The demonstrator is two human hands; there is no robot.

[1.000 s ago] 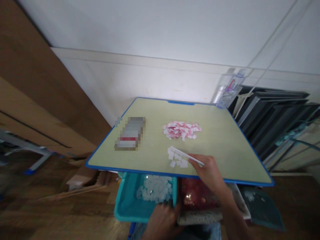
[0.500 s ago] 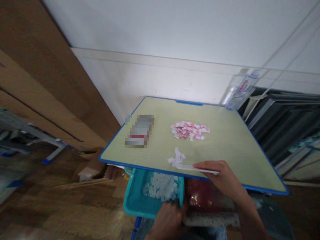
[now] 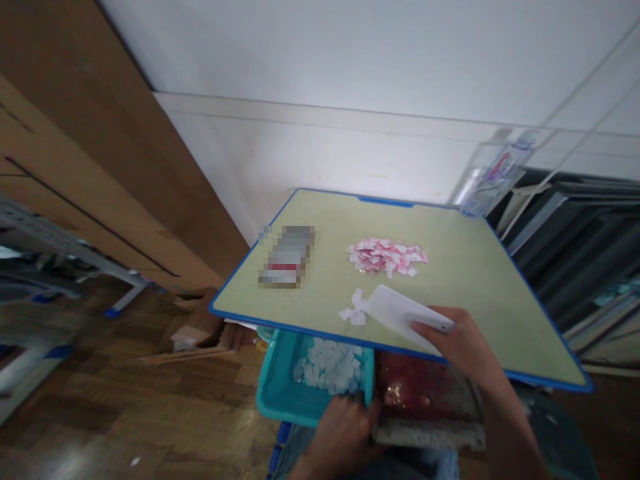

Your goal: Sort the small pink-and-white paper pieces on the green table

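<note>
My right hand [image 3: 453, 333] is closed on the handle of a white plastic scraper [image 3: 397, 308], whose flat blade tilts over the front of the table. Just left of the blade lies a small group of white paper scraps [image 3: 357, 309]. Farther back on the tabletop is a pile of pink and white scraps [image 3: 385, 257]. My left hand [image 3: 345, 423] grips the near right rim of a teal basin [image 3: 280, 400] below the table edge; its fingertips are partly hidden. Inside the basin lie many white scraps [image 3: 333, 365].
The small table [image 3: 300, 303] has a blue rim and stands against a white wall. A blurred-out flat object [image 3: 287, 257] rests on its left side. Clear plastic bottles [image 3: 495, 173] stand at the back right corner. A red bag [image 3: 415, 387] sits under the table, right of the basin.
My right hand has turned the scraper from edge-on to showing its broad face and lifted it slightly. The white scraps by it have shifted little. My left hand stays at the basin.
</note>
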